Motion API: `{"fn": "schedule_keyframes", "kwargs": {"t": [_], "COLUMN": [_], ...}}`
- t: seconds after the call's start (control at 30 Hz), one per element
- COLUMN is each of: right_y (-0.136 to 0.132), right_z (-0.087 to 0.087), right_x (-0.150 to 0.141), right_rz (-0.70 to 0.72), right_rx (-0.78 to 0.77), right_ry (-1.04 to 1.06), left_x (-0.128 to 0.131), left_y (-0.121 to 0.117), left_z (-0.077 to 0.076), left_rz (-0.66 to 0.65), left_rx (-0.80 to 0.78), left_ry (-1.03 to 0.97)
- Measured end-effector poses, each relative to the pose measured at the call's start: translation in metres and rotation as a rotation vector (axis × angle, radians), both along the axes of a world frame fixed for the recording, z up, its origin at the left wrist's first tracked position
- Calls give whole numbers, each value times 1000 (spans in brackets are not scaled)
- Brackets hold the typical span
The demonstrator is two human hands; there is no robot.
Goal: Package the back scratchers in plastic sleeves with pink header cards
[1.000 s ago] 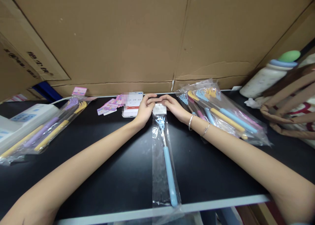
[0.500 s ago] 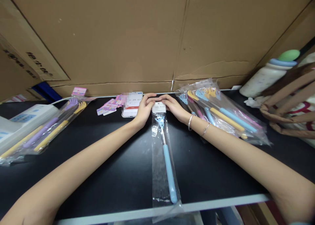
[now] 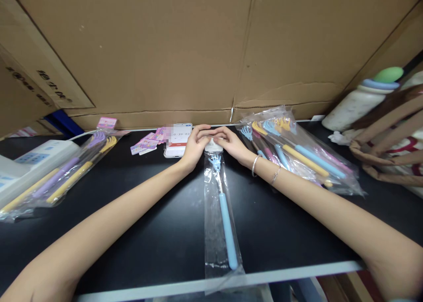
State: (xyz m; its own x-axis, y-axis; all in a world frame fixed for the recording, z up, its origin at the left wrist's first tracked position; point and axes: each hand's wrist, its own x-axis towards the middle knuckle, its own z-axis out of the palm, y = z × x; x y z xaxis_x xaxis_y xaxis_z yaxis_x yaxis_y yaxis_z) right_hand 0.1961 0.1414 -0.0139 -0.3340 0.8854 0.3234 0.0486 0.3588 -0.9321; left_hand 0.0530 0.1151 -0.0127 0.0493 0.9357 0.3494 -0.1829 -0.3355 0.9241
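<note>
A blue back scratcher [image 3: 227,231] lies lengthwise on the black table inside a clear plastic bag [image 3: 213,244], its hand-shaped head pointing away from me. At the bag's far end is a white card header [image 3: 214,145]. My left hand [image 3: 195,147] is closed on the card's left side, thumb on its edge. From the right, my right hand [image 3: 231,144] grips the same card, its thumb pressed on the front. The fingertips of both hands meet behind the card, where their exact hold is hidden.
Bagged back scratchers [image 3: 297,154] lie to the right, near a white bottle [image 3: 358,101] and a brown bag [image 3: 373,161]. Leftward are a phone [image 3: 178,141], pink cards [image 3: 145,143], more bagged scratchers [image 3: 69,174] and a power strip [image 3: 39,161]. A cardboard wall [image 3: 158,50] stands behind.
The bag with the blue back scratcher has slid slightly away from me. Both thumbs now cover more of the card; the arms stay almost in place.
</note>
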Motion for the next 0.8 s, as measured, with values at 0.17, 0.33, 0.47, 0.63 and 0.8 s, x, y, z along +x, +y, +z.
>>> {"fn": "schedule_keyframes", "kwargs": {"t": [0.17,0.33,0.47,0.63,0.8], "right_y": [-1,-4,-5,-6,-8], "right_z": [0,1,2,4,7], "right_x": [-1,-1,-1,1,2], "right_rz": [-69,-79,-77,-85,-112], "right_rx": [104,152,141,147,159], "right_ry": [28,-16,7,10,52], "left_x": [-1,-2,-2,-1,1], "left_y": [3,2,0,-1,0], "left_z": [-3,-3,-1,1,3], "left_rz": [49,45,-2,7,44], "left_rx": [74,-32,-85,-98,-132], "left_ry": [35,26,-22,1,52]}}
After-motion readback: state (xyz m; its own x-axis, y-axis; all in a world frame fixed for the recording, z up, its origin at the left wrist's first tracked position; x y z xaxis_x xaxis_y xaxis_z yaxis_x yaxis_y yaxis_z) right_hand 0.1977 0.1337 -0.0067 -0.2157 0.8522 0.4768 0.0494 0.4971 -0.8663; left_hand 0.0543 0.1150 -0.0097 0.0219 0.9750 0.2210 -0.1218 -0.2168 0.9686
